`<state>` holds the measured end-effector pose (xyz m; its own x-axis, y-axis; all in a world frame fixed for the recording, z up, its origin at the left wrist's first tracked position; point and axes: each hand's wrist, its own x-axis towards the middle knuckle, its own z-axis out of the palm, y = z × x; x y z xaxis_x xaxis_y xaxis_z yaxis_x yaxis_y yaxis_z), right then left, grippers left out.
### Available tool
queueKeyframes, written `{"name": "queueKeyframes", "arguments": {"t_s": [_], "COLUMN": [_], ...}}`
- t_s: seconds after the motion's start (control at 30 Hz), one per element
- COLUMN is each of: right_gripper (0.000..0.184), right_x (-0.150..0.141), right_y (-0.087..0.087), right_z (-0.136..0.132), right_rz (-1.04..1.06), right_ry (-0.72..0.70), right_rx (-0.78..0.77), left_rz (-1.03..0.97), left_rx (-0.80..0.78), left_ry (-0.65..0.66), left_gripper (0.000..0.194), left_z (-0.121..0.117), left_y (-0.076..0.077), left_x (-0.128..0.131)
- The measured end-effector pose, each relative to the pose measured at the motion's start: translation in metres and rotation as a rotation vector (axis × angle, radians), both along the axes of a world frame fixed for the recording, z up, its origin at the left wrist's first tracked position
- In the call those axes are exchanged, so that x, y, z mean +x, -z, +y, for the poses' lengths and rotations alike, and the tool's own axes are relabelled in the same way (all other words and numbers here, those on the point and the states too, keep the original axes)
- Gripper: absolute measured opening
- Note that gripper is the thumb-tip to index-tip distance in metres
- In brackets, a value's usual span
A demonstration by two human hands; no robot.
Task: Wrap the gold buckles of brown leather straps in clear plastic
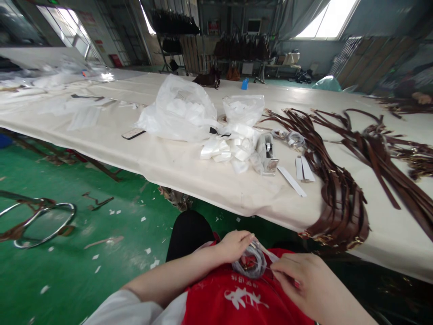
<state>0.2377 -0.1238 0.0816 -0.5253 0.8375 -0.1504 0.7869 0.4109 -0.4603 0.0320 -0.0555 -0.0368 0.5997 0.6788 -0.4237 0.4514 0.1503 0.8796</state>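
Observation:
My left hand (233,246) is closed around a small clear plastic-wrapped bundle (251,262) held over my lap, above a red apron. The fingers of my right hand (301,282) pinch the wrapping at the bundle's right side. What is inside the wrap is dark and too small to name. Both hands sit below the front edge of the cloth-covered table (189,167).
On the table lie brown leather straps (341,198), a tape dispenser (267,155), white paper strips (302,171), folded white pieces (223,151), clear plastic bags (182,110) and a phone (133,133). A metal-ringed stool (40,223) stands on the littered green floor at left.

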Motion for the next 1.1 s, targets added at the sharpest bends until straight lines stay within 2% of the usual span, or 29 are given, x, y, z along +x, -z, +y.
{"name": "queueKeyframes", "arguments": {"t_s": [0.27, 0.47, 0.57, 0.67, 0.73, 0.83, 0.97, 1.1], "right_gripper": [0.020, 0.026, 0.026, 0.038, 0.047, 0.045, 0.051, 0.044], "right_x": [-0.016, -0.010, -0.009, -0.004, -0.001, -0.001, -0.013, -0.022], "right_y": [0.037, 0.052, 0.069, 0.092, 0.107, 0.124, 0.135, 0.133], "right_z": [0.004, 0.020, 0.028, 0.028, 0.025, 0.018, 0.017, 0.027], "right_rz": [0.075, 0.213, 0.413, 0.553, 0.573, 0.635, 0.793, 0.934], "right_ry": [0.083, 0.284, 0.448, 0.571, 0.597, 0.613, 0.661, 0.721], "right_rx": [0.040, 0.066, -0.103, -0.311, -0.426, -0.575, -0.671, -0.604], "left_rz": [-0.103, -0.111, -0.095, -0.053, -0.072, -0.091, -0.071, -0.010], "left_rx": [0.105, 0.149, 0.254, 0.322, 0.339, 0.379, 0.409, 0.379], "left_ry": [0.027, 0.071, 0.090, 0.072, 0.064, 0.064, 0.062, 0.037], "left_gripper": [0.056, 0.038, 0.032, 0.032, 0.032, 0.033, 0.033, 0.032], "left_z": [0.004, 0.001, -0.005, -0.010, -0.013, -0.016, -0.020, -0.018], "left_y": [-0.006, -0.019, -0.023, -0.022, -0.021, -0.023, -0.025, -0.022], "left_x": [-0.003, 0.000, 0.002, 0.004, 0.005, 0.004, 0.001, 0.001]}}
